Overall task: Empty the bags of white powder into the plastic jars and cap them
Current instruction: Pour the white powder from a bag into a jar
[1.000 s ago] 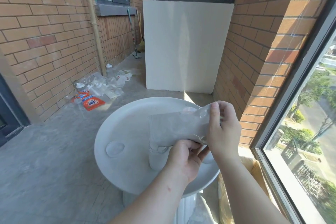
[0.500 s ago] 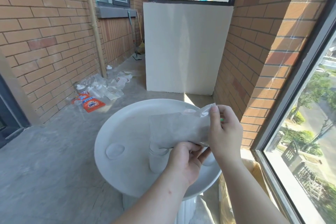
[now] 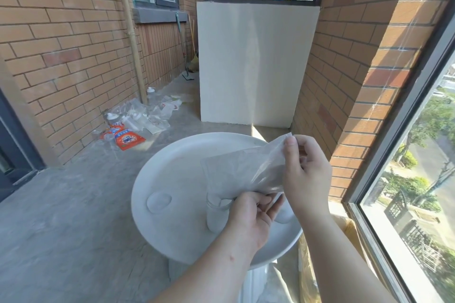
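Note:
A clear plastic bag of white powder point(image 3: 243, 170) is tilted over an open clear plastic jar point(image 3: 216, 214) that stands upright on the round white table point(image 3: 177, 179). My right hand point(image 3: 305, 174) pinches the bag's raised upper end. My left hand point(image 3: 251, 219) grips the bag's lower end at the jar's mouth and hides part of the jar. A clear round lid point(image 3: 158, 201) lies flat on the table's left side. Another pale round object point(image 3: 285, 214) lies behind my left hand, mostly hidden.
Empty bags, bottles and an orange detergent packet point(image 3: 128, 140) litter the concrete floor by the left brick wall. A white panel point(image 3: 253, 61) stands behind the table. A cardboard box point(image 3: 344, 241) sits below the window on the right.
My right hand has lifted the bag's upper end a little higher, so the bag slopes more steeply toward the jar. My left hand stays at the jar's mouth.

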### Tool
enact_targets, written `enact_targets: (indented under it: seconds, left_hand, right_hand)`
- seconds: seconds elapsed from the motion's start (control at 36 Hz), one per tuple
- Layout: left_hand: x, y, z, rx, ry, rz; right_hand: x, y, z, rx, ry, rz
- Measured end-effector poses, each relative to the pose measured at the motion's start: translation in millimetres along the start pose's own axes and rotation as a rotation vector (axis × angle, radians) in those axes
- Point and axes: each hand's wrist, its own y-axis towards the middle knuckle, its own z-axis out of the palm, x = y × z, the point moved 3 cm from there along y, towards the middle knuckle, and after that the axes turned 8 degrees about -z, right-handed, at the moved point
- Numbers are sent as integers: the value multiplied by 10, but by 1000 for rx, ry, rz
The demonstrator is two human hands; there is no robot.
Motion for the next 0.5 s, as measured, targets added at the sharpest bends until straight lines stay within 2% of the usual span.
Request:
enact_targets:
  seconds: [0.25, 0.5]
  left_hand:
    - [-19, 51, -58, -41, 4, -1]
    - [-57, 45, -30, 6, -8, 11]
  right_hand:
    - [34, 1, 8, 12, 15, -6]
    - [12, 2, 20, 29, 5, -6]
